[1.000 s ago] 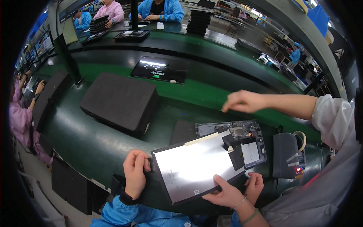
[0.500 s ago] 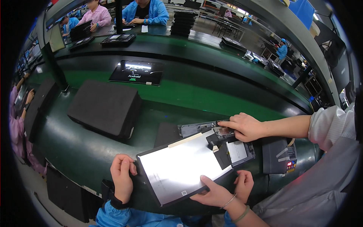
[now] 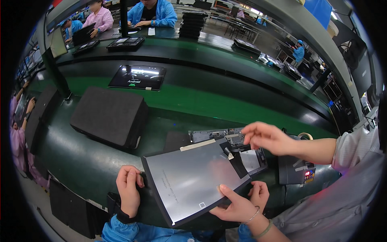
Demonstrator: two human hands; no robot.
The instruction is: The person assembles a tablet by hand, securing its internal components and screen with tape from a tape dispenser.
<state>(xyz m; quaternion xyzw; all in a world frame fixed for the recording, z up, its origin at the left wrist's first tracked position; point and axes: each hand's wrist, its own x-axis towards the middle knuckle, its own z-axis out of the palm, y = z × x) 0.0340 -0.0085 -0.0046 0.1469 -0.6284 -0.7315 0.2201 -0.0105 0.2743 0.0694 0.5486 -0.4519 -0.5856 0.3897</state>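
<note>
A display panel with a silver back and dark rim is tilted in front of me. A co-worker's left hand holds its lower edge, thumb on top. The panel partly covers an opened tablet housing with exposed circuitry; a dark flex cable lies at the panel's right end. Above that housing hovers the co-worker's right hand. My left hand is loosely closed beside the panel's left edge, no held object visible. Partly hidden behind the co-worker's left hand, my right hand has curled fingers, apparently holding nothing.
A black foam block rests on the bench at left. Beyond it lies a lit tablet screen on the green belt. A dark box with a red display stands at right. Other people work across the line.
The co-worker's right hand has lifted off the housing. The panel has tilted and shifted slightly toward me, its back now less bright. My hands have barely moved.
</note>
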